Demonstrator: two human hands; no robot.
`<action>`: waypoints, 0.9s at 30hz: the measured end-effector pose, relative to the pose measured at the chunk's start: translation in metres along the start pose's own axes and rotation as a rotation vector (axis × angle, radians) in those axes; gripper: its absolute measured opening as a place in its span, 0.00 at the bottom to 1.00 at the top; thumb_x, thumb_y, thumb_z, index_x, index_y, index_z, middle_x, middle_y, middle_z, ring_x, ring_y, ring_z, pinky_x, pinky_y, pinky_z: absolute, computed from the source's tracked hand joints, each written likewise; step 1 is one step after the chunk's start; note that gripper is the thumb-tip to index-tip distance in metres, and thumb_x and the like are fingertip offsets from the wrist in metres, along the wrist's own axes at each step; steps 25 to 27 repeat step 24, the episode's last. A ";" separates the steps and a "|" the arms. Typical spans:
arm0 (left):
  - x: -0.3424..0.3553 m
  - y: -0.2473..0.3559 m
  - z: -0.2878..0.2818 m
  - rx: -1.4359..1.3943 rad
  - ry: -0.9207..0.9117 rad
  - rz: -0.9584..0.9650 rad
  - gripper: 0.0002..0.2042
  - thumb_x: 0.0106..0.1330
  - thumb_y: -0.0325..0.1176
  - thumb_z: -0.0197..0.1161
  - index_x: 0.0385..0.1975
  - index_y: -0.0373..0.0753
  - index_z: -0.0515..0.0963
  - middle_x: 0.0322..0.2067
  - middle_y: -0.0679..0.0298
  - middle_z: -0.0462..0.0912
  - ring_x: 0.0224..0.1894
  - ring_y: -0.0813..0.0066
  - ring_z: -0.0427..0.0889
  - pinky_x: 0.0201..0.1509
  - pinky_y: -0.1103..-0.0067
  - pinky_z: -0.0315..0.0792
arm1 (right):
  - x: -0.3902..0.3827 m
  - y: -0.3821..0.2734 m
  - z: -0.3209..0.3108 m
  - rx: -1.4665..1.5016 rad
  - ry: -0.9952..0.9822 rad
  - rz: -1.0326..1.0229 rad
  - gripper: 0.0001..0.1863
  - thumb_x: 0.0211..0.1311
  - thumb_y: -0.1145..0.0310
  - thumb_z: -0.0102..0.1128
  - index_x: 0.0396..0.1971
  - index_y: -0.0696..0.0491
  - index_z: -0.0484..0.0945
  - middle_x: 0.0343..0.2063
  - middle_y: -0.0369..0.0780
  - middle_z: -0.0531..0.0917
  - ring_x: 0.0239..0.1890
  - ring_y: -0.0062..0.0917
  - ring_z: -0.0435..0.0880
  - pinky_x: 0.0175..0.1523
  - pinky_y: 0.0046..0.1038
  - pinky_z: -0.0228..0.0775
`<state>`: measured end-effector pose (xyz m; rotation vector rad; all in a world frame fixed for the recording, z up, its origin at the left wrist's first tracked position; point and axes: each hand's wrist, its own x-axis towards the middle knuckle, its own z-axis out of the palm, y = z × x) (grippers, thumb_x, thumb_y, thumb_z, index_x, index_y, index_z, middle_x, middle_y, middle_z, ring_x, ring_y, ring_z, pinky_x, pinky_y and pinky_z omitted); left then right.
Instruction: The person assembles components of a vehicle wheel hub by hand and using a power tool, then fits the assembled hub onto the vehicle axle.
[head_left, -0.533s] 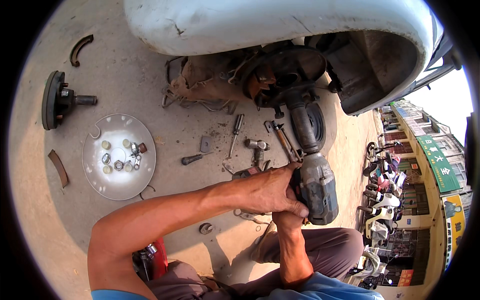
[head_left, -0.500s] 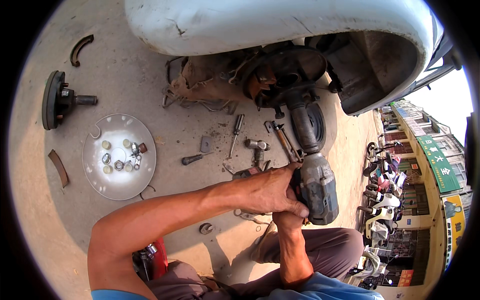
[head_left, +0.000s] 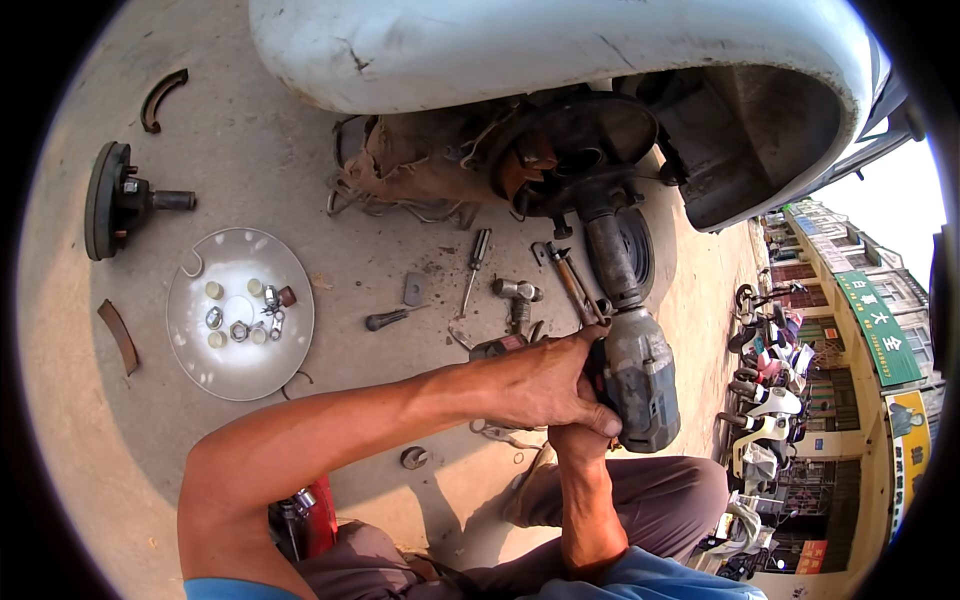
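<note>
One grey power wrench [head_left: 640, 375] is in view, with two hands on it: the left hand [head_left: 545, 385] and, mostly hidden beneath it, the right hand [head_left: 580, 438]. On the concrete floor [head_left: 250, 170] lie one round metal dish [head_left: 200, 345] holding about seven small nuts and caps, one wheel hub [head_left: 120, 200], two curved brake shoes [head_left: 160, 95] [head_left: 120, 335], one screwdriver [head_left: 474, 268], and one pair of pliers [head_left: 568, 280]. One washer [head_left: 414, 457] lies alone near the left forearm.
</note>
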<state>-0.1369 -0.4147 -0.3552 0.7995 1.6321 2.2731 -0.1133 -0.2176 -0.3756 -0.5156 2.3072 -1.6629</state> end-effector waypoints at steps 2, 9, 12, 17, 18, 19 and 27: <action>0.000 0.004 -0.001 -0.017 -0.006 0.001 0.50 0.49 0.42 0.79 0.67 0.26 0.55 0.48 0.37 0.81 0.55 0.49 0.81 0.63 0.69 0.71 | 0.000 0.012 -0.011 -0.352 -0.028 -0.113 0.25 0.70 0.64 0.41 0.63 0.58 0.65 0.59 0.41 0.70 0.64 0.29 0.67 0.70 0.32 0.56; 0.001 -0.002 0.000 -0.014 0.010 0.038 0.51 0.46 0.52 0.79 0.63 0.25 0.59 0.49 0.40 0.80 0.56 0.50 0.79 0.63 0.68 0.71 | -0.002 0.001 -0.004 -0.490 0.024 -0.096 0.22 0.75 0.61 0.45 0.62 0.59 0.68 0.58 0.44 0.74 0.65 0.31 0.69 0.70 0.35 0.56; 0.002 -0.002 0.001 -0.007 0.010 0.031 0.48 0.48 0.41 0.80 0.65 0.26 0.57 0.50 0.38 0.79 0.56 0.48 0.79 0.65 0.68 0.70 | -0.001 -0.002 0.000 -0.591 0.076 -0.110 0.19 0.73 0.66 0.47 0.59 0.59 0.71 0.55 0.43 0.76 0.63 0.31 0.70 0.69 0.35 0.57; 0.003 -0.002 0.003 -0.007 0.030 0.070 0.47 0.48 0.41 0.80 0.64 0.25 0.58 0.50 0.38 0.80 0.56 0.48 0.80 0.65 0.68 0.70 | -0.002 0.012 0.002 -0.231 0.128 -0.059 0.21 0.73 0.70 0.49 0.63 0.57 0.66 0.57 0.42 0.73 0.64 0.29 0.68 0.70 0.33 0.58; 0.004 -0.002 0.003 -0.002 0.025 0.057 0.47 0.48 0.41 0.80 0.64 0.25 0.58 0.50 0.38 0.80 0.56 0.48 0.79 0.65 0.69 0.70 | 0.000 0.013 0.005 0.171 0.150 -0.040 0.24 0.70 0.76 0.51 0.65 0.56 0.64 0.57 0.40 0.72 0.63 0.26 0.68 0.68 0.31 0.62; 0.003 -0.001 0.002 0.002 0.023 0.041 0.48 0.48 0.41 0.80 0.64 0.25 0.58 0.50 0.38 0.80 0.56 0.49 0.79 0.65 0.69 0.70 | 0.001 0.012 0.005 0.173 0.149 -0.038 0.24 0.70 0.76 0.51 0.65 0.56 0.64 0.57 0.40 0.72 0.63 0.26 0.68 0.68 0.31 0.62; 0.002 -0.002 0.001 0.001 0.024 0.039 0.48 0.48 0.41 0.79 0.65 0.26 0.58 0.50 0.39 0.80 0.57 0.49 0.79 0.65 0.69 0.69 | 0.004 -0.005 0.009 0.130 0.046 -0.032 0.30 0.73 0.56 0.44 0.69 0.55 0.57 0.64 0.42 0.65 0.68 0.30 0.63 0.71 0.35 0.56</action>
